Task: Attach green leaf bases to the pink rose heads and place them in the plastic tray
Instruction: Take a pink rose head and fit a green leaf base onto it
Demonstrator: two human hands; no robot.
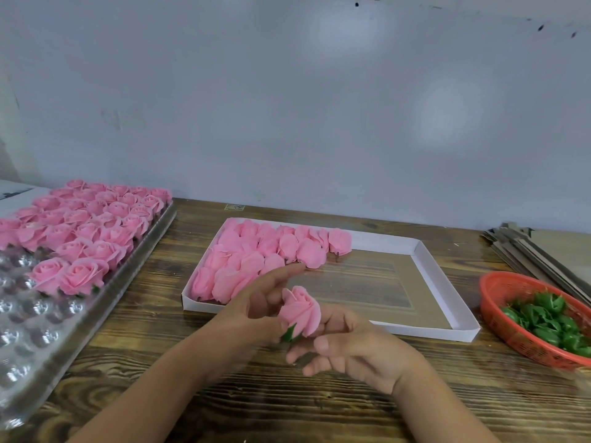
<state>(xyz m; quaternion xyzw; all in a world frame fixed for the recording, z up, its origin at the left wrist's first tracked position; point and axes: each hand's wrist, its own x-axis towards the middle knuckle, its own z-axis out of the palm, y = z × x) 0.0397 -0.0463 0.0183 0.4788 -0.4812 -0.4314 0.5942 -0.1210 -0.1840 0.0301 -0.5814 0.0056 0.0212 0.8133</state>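
Centre frame, above the bench (pixel 160 362): left hand (pixel 256 310) pinches a pink rose head (pixel 300 310), forefinger straight; right hand (pixel 355 346) half-curled, fingertips at its green leaf base (pixel 289 334). Rose tilted, long axis diagonal, bloom toward upper right, base lower left. Plastic tray (pixel 41 340) left of frame, part-filled.

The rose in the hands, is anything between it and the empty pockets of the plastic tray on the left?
Nothing visible. The rose, held between the left hand and right hand, is above bare wooden table, and the plastic tray has open pockets on its near side.
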